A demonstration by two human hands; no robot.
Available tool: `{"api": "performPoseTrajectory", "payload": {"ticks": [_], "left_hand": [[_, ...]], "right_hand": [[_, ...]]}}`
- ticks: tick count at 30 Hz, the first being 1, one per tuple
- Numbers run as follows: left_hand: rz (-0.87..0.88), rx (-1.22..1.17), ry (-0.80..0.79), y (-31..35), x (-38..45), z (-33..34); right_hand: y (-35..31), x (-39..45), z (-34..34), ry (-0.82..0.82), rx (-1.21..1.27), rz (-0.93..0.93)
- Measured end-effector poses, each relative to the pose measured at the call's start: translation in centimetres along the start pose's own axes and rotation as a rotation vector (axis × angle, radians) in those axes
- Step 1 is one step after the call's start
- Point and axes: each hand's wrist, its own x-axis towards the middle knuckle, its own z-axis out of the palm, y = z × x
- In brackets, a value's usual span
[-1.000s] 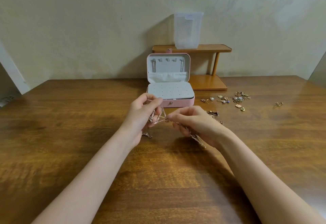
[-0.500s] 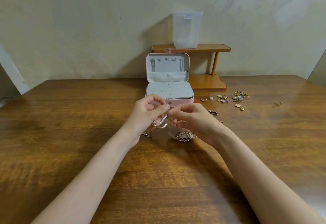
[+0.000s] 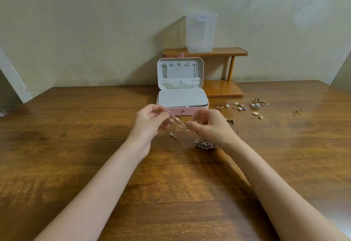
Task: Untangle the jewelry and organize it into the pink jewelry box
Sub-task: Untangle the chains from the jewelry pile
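Observation:
A thin rose-gold chain [image 3: 176, 121] is stretched between my two hands just above the table. My left hand [image 3: 150, 122] pinches its upper end; my right hand [image 3: 210, 126] pinches the lower end. A leaf-shaped pendant [image 3: 206, 144] lies on the wood below my right wrist. Behind my hands the pink jewelry box [image 3: 191, 110] stands open, lid upright, with two chains hanging inside the lid and a white dotted earring panel on top of the base. A small metal piece [image 3: 171, 134] lies under the chain.
Loose earrings and rings [image 3: 248, 106] are scattered right of the box, one ring [image 3: 299, 110] farther right, and two small pieces [image 3: 230, 121] near my right hand. A wooden two-tier shelf [image 3: 228, 88] with a clear plastic container [image 3: 201, 33] stands against the wall.
My hands moved apart and drew the chain taut between them. The leaf pendant, earlier hanging under my right hand, dropped to the table and now sits farther right.

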Motion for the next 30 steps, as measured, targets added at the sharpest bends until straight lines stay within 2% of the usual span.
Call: {"api": "performPoseTrajectory", "payload": {"ticks": [2, 4, 9, 12, 14, 16, 19, 22, 27, 30], "left_hand": [[-0.154, -0.259, -0.074, 0.5, -0.2, 0.1], [-0.216, -0.365, -0.08, 0.5, -0.2, 0.1], [-0.204, -0.258, -0.01, 0.1, -0.2, 0.3], [-0.187, -0.12, -0.036, 0.0, -0.4, 0.8], [-0.219, -0.066, -0.05, -0.1, -0.5, 1.2], [-0.259, -0.049, -0.047, -0.2, -0.6, 1.5], [-0.319, -0.087, -0.049, -0.1, -0.5, 1.7], [-0.405, -0.248, -0.087, 0.3, -0.3, 1.3], [-0.539, -0.739, 0.032, 0.9, 0.0, -1.2], [-0.479, -0.777, 0.052, 1.1, 0.3, -2.5]], "right_hand": [[-0.1, 0.0, 0.4, 0.007, -0.132, -0.096], [-0.2, 0.0, 0.4, 0.014, -0.185, -0.154], [-0.2, -0.2, 0.3, 0.0, -0.398, -0.146], [-0.3, -0.2, 0.5, 0.103, -0.464, -0.164], [-0.3, -0.2, 0.3, 0.151, -0.299, -0.206], [-0.7, -0.3, 0.1, 0.075, -0.004, -0.237], [-1.5, -0.5, 0.3, -0.019, 0.283, -0.187], [-1.8, -0.4, 0.3, 0.001, 0.529, -0.093], [-1.6, -0.1, -0.8, 0.078, 0.954, 0.034], [-0.9, 0.2, -1.4, 0.144, 0.982, 0.092]]}}
